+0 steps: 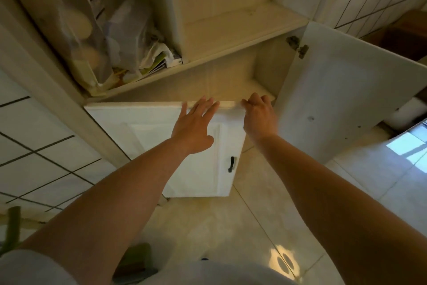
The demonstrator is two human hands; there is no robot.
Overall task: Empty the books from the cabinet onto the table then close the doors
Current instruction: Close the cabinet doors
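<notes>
White left door [161, 146]: left hand [194, 129] flat on top edge; right hand [260, 116] fingers curled, grip unclear.

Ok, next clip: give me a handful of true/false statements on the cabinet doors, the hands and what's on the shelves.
1. The left door stands wide open. False: it is nearly closed, with the left hand flat against its front.
2. The right door is swung open. True.
3. The right hand holds a book. False: it holds nothing; its curled fingers are at the top corner of the left door.
4. The lower compartment shows no books. True.
5. Plastic bags and papers sit on the upper left shelf. True.
6. The left door's handle is gold. False: it is dark.
</notes>
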